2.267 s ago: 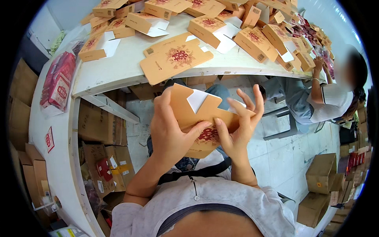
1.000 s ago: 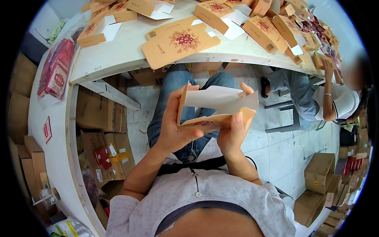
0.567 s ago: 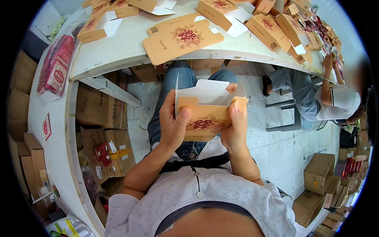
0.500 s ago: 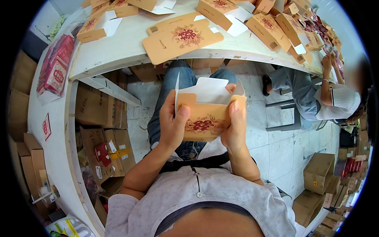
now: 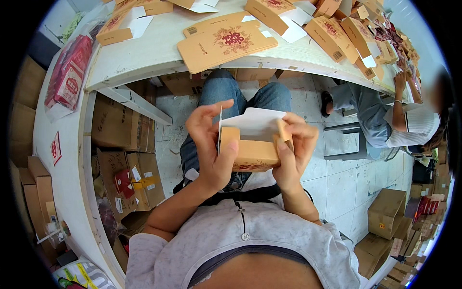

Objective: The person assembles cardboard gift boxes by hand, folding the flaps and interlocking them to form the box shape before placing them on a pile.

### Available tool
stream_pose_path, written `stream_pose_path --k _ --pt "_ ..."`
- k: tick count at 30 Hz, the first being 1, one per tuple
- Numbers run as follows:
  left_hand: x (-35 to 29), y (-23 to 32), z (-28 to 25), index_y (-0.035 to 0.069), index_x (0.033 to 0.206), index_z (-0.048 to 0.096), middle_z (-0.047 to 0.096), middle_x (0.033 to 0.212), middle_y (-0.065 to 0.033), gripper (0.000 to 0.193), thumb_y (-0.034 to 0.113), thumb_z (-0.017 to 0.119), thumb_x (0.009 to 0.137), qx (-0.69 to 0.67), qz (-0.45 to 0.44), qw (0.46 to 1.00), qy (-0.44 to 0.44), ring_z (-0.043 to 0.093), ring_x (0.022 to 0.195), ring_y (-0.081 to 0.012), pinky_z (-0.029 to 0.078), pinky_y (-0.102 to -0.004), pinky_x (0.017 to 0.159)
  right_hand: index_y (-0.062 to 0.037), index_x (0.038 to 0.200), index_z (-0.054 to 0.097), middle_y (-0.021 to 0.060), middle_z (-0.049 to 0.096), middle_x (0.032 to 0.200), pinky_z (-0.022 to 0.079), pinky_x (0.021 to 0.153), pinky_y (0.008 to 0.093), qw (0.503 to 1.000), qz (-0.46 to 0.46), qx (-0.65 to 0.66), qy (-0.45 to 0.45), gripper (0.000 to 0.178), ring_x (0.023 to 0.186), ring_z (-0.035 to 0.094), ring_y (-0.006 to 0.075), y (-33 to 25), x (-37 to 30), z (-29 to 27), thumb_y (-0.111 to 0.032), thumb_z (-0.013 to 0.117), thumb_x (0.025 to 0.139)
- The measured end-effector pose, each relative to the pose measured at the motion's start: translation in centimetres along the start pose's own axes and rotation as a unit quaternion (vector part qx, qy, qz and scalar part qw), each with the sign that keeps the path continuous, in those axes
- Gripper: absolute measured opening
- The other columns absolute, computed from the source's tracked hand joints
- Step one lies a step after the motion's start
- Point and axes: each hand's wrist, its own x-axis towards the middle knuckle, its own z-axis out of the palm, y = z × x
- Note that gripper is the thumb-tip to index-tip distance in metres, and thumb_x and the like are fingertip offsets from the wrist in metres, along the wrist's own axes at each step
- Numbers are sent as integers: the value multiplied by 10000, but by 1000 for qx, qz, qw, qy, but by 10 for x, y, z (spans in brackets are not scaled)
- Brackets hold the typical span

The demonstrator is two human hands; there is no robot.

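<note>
Above my lap I hold a small orange carton (image 5: 257, 150) with a red printed design on its front and a white inside. Its open end faces up, with a white flap standing at the far edge and side flaps at both ends. My left hand (image 5: 211, 144) grips the left end, thumb on the front and index finger raised past the side flap. At the right end, my right hand (image 5: 293, 151) presses its thumb and fingers around the orange side flap. The carton's bottom is out of sight.
A stack of flat cartons (image 5: 231, 41) lies on the white table (image 5: 144, 62), with several folded cartons (image 5: 332, 36) behind and to the right. Red packets in plastic (image 5: 72, 79) rest at the left. A co-worker (image 5: 409, 115) sits at the right. Cardboard boxes (image 5: 390, 212) stand on the floor.
The carton has tilted so its opening shows more toward me and less of its front shows. My left index finger has lifted, and my right fingers have moved onto the right flap.
</note>
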Motion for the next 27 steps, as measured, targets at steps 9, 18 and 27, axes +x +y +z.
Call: stream_pose_path --k 9,18,27 --pt "-7 -15 -21 79 1012 520 579 979 -204 590 424 779 610 152 139 962 -179 591 858 -311 497 -338 696 16 746 555 240 587 991 481 738 374 980 -117 -158 -12 301 873 594 323 9 -5 -12 -278 575 805" --pt "17 -7 -22 71 1019 409 597 899 -178 723 355 852 523 52 191 965 -173 614 803 -290 511 -349 648 -19 949 426 155 570 947 455 814 353 991 -12 40 -128 340 982 544 260 -21 22 -9 -106 692 755" --pt "31 2 -32 86 996 434 590 941 -153 680 364 846 533 99 181 941 -268 617 783 -282 508 -327 641 -10 1061 538 89 583 976 460 774 257 926 232 -39 -297 325 896 578 150 -40 45 -12 -18 656 758"
